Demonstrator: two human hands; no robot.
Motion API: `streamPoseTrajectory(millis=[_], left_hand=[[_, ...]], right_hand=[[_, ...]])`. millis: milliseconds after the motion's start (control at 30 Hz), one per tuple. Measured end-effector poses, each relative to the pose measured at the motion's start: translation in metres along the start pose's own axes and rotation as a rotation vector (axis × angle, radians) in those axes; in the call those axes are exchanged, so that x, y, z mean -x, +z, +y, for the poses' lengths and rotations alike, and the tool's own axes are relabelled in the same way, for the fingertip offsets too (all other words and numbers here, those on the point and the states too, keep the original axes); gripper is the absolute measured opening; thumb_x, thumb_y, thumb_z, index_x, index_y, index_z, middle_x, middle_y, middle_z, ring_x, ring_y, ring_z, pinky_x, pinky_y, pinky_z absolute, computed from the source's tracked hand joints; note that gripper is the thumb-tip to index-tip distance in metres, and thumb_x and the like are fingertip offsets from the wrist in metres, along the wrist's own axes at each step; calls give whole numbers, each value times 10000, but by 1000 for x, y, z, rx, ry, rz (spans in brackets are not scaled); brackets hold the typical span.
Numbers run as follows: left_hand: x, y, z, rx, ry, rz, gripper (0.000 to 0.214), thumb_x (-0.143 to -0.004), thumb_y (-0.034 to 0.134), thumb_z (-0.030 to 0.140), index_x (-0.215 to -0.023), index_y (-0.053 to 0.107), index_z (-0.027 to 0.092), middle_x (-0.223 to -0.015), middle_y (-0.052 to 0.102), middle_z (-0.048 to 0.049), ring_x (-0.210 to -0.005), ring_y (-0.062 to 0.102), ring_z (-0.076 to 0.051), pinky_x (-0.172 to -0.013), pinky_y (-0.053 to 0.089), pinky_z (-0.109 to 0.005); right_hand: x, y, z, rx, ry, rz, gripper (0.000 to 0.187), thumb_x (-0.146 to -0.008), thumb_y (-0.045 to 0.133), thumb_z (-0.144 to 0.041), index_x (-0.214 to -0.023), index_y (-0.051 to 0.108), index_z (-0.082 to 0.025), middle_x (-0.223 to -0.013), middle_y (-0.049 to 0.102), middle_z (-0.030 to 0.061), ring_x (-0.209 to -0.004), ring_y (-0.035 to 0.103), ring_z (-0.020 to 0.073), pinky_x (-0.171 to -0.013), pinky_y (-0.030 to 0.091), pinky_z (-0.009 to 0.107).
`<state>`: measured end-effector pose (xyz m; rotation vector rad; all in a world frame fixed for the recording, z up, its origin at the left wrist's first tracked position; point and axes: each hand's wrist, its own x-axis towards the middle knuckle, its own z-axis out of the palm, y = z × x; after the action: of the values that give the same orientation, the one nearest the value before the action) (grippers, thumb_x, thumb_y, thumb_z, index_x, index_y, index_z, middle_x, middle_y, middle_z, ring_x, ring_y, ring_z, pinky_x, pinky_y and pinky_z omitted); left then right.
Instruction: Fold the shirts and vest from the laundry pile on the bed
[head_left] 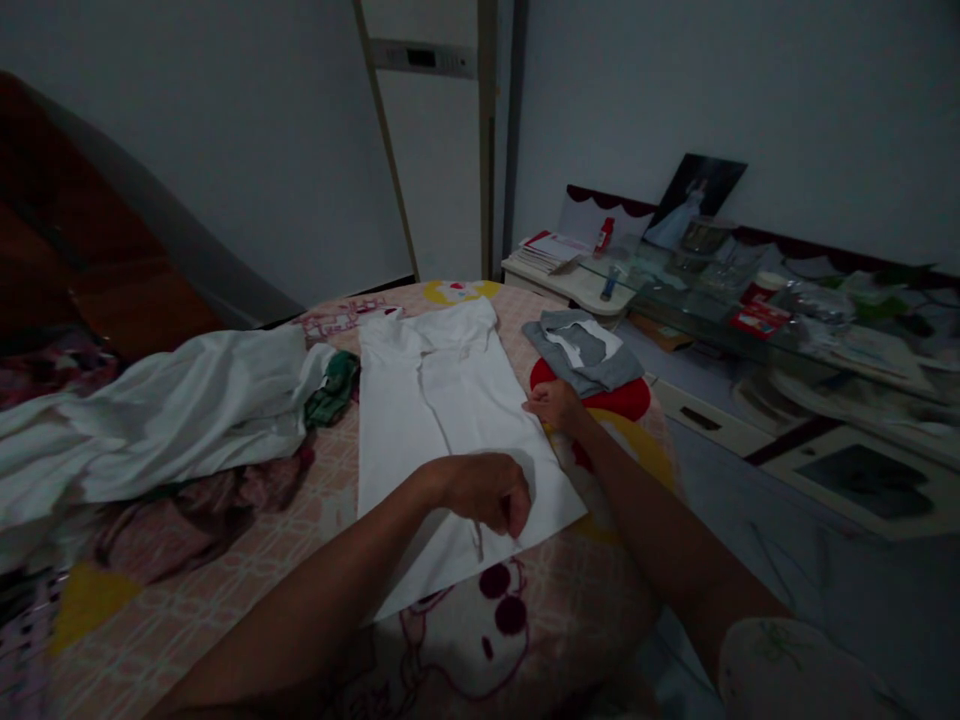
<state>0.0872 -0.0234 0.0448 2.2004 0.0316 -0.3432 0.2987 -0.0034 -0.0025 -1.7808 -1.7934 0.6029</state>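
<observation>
A white garment (405,420) lies spread in a long shape on a patterned cloth, with a line of overlapping edges down its middle and a bunched fold at its far end. My left hand (487,492) reaches across its near part, fingers curled and pinched on the fabric close to the near hem. At the garment's right edge, my right hand (556,408) pinches the border between thumb and fingers. Just beyond the right hand rests a folded grey garment (581,350) with a white patch.
A heap of white cloth (217,410), with green and pinkish pieces, lies at left on the patterned cloth (337,460). To the right stands a glass-topped cabinet (675,290) crowded with papers, a red bottle (604,235) and a photo (694,200). A tall white appliance (435,150) stands behind.
</observation>
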Motion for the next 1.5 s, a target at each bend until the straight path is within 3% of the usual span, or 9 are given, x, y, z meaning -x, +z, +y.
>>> streamPoseTrajectory(millis=[167, 400, 600, 700, 900, 1067, 1233, 1367, 1500], left_hand=[[-4, 5, -3, 12, -22, 7, 196, -692, 697, -1, -728, 753, 183, -669, 700, 36, -607, 594, -78, -587, 396, -159], [-12, 11, 3, -151, -130, 77, 108, -629, 817, 142, -663, 729, 195, -584, 662, 59, -534, 557, -73, -517, 335, -175], [-14, 7, -5, -65, -30, 190, 417, -733, 753, 149, -1137, 671, 205, -745, 686, 43, -634, 605, -93, -603, 397, -184], [-20, 14, -6, -149, -21, 250, 415, -805, 708, 216, -1217, 657, 236, -729, 686, 25, -661, 624, -118, -625, 403, -207], [-33, 26, 7, -330, 33, 317, 197, -810, 696, 274, -982, 716, 180, -921, 714, -59, -787, 653, -169, -673, 438, -243], [-37, 36, 18, -494, -62, 374, 338, -779, 707, 425, -943, 660, 134, -885, 698, -81, -728, 651, -205, -592, 444, -282], [-45, 51, 17, -713, -11, 405, 128, -856, 577, 206, -892, 640, 101, -806, 677, -96, -667, 641, -196, -549, 416, -295], [-46, 45, 9, -543, 41, 415, 76, -828, 615, 203, -813, 636, 132, -754, 669, -58, -634, 609, -158, -552, 404, -261], [-47, 40, 2, -311, 113, 381, 120, -804, 684, 236, -873, 672, 138, -776, 686, -31, -663, 608, -135, -615, 437, -225]], right_hand=[[1, 0, 0, 31, -29, 18, 203, -783, 631, -299, -631, 600, -168, -579, 568, 3, -575, 486, 135, -568, 331, 257], [-3, 8, -5, 217, -17, 113, 163, -845, 595, -274, -751, 655, -155, -684, 632, 24, -632, 515, 133, -623, 346, 248], [-4, 9, -10, 297, 40, 105, 265, -841, 647, -413, -723, 660, -177, -728, 671, 29, -675, 543, 143, -629, 338, 254], [-3, 8, -10, 346, 14, 71, 184, -830, 661, -349, -750, 672, -184, -761, 690, 31, -703, 558, 147, -648, 345, 256], [-4, 9, -7, 313, 0, 69, 166, -836, 640, -334, -780, 692, -187, -770, 697, 24, -719, 574, 145, -661, 364, 249], [-6, 10, -3, 307, -14, 67, 148, -824, 647, -318, -773, 696, -188, -756, 697, 22, -710, 577, 146, -651, 363, 248], [-6, 11, 0, 276, -39, 94, 155, -826, 650, -313, -746, 692, -187, -720, 689, 20, -675, 573, 144, -643, 366, 247], [-6, 13, 2, 263, -31, 112, 143, -809, 670, -308, -744, 695, -183, -718, 694, 23, -671, 580, 145, -644, 368, 248], [-7, 14, 4, 258, -54, 125, 151, -793, 685, -314, -716, 686, -184, -715, 700, 23, -683, 598, 146, -644, 376, 240]])
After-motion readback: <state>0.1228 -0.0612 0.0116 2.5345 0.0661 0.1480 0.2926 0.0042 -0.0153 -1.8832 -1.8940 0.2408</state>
